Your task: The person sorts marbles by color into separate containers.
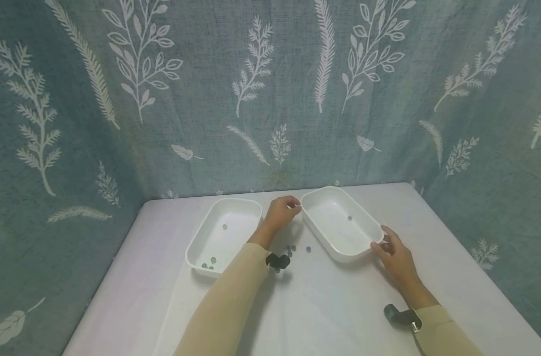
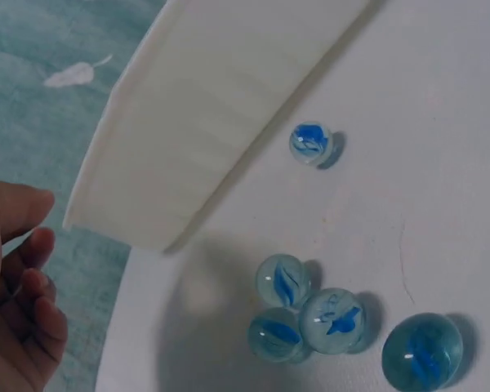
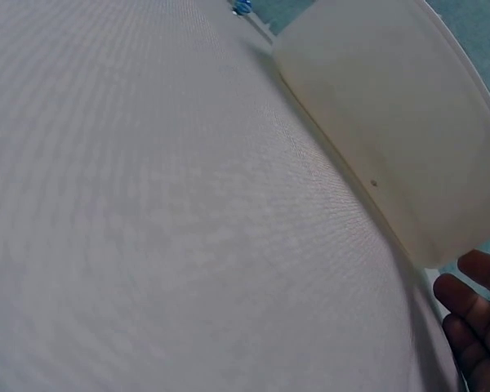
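A white rectangular plastic tray [image 1: 330,225] stands at an angle on the right, with a glass marble [image 1: 349,218] on its floor. My right hand [image 1: 397,257] grips its near right corner, thumb at the rim and fingers around the far side. At its far left corner is my left hand [image 1: 280,213], fingers loosely bent. The left wrist view shows a small gap between those fingertips and the tray's corner. Several clear marbles with blue swirls [image 2: 332,321] lie on the table below the left hand.
A second white tray [image 1: 235,240] sits on the left, partly hidden by my left forearm, with several greenish marbles [image 1: 213,259] inside. All stands on a white-covered table [image 1: 333,311]. A patterned blue-green curtain [image 1: 293,99] hangs behind the table and at both sides.
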### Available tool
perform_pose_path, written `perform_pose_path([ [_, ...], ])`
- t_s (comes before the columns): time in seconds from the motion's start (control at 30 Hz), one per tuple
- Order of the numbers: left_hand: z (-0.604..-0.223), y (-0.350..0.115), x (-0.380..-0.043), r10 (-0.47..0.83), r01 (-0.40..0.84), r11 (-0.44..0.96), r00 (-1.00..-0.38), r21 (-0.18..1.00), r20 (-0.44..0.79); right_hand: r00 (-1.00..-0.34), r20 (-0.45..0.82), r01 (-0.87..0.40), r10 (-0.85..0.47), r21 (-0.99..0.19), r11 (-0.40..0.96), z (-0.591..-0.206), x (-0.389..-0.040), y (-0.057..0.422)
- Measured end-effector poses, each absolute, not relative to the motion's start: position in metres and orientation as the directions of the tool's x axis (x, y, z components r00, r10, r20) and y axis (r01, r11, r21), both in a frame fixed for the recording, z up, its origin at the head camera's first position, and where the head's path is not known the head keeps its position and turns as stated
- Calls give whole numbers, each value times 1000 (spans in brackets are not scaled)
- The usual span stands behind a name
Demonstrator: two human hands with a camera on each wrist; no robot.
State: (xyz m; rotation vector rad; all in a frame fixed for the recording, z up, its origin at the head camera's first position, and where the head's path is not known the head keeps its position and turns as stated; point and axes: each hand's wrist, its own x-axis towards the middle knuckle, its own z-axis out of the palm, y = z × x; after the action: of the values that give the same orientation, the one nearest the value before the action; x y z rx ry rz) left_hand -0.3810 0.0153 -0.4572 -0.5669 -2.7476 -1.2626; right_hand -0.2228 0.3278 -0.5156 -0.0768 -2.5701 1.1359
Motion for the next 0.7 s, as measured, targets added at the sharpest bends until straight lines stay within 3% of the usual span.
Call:
perform_pose_path([
  [0.23,-455,13,-371,363,424,577,-899,698,246,-949,258,-69,181,-730,679,-515,-224,327],
  [0.7,-447,-4,-317,439,481,589,-865,649,242,-948,257,-65,186,-731,680,-513,-222,327],
])
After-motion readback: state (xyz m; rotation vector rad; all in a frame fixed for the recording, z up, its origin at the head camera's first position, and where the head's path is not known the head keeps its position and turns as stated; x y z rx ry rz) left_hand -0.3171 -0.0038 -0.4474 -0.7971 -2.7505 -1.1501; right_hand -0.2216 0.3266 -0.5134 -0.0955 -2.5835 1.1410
